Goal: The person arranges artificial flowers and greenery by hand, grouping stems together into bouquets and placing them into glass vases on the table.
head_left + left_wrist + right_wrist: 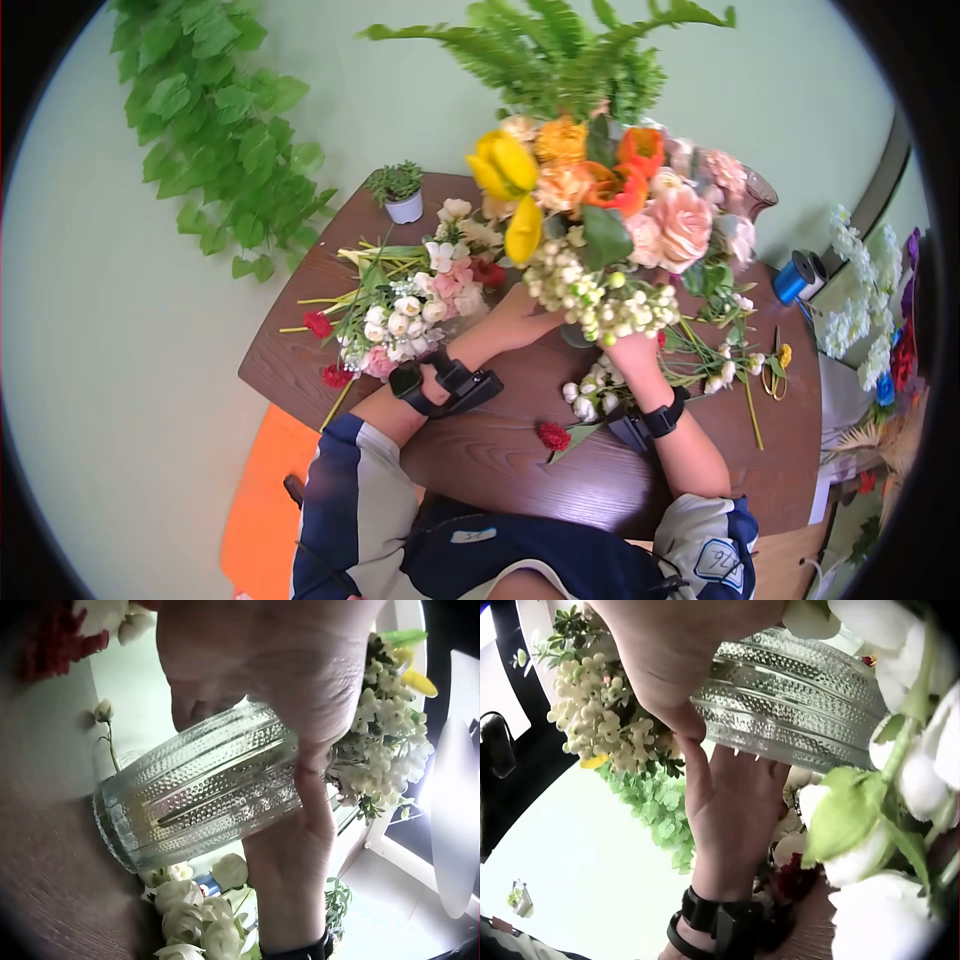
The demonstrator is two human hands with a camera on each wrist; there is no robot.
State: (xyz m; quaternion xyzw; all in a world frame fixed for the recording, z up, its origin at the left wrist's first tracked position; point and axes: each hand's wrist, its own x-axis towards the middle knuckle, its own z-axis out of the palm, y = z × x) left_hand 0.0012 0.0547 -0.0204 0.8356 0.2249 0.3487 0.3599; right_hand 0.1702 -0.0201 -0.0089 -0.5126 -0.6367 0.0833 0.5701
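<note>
Vase (199, 791) held in the curled fingers of my left hand (520, 320) and right hand (636, 358), between the left and right edges of the tabletop (530, 460).

A clear glass vase (202, 787), ribbed and dimpled, was mouth-up at the brown wooden surface (530, 450), its full bouquet (610, 215) mixing yellow, orange and pink blooms above creamy berries.

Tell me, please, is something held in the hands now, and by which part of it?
The left hand and right hand hold the glass vase by its upper part, just below the flowers.
</note>
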